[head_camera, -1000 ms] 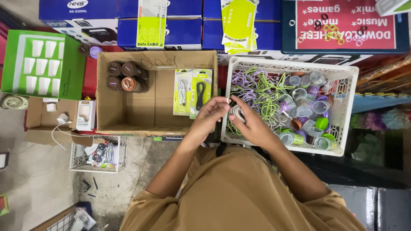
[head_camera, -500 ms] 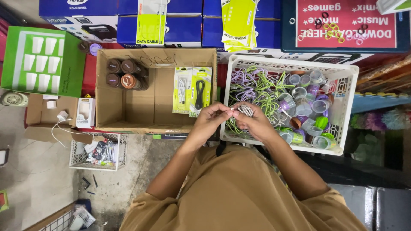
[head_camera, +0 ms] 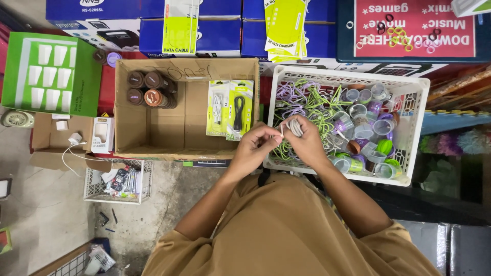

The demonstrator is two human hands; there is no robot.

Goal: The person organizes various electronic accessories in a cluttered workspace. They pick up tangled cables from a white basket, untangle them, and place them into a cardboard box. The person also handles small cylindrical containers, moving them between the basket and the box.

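Observation:
Both of my hands meet over the near left corner of a white plastic crate [head_camera: 415, 134]. My right hand [head_camera: 306, 140] grips a small coil of whitish cable [head_camera: 294, 126]. My left hand [head_camera: 255, 147] pinches the loose end of that same cable between thumb and fingers. The crate is full of tangled green and purple cables [head_camera: 309, 105] and several small clear round containers [head_camera: 364, 128] with coloured lids.
An open cardboard box [head_camera: 153, 130] to the left holds dark round cans [head_camera: 148, 89] and two packaged cables [head_camera: 231, 107]. A green carton [head_camera: 48, 74], a small white wire basket [head_camera: 115, 184] and blue boxes [head_camera: 153, 20] surround them. Bare concrete floor lies at lower left.
My hands have drawn slightly toward me, from over the crate's cables to its near left edge, still working the coiled cable. Nothing else has moved.

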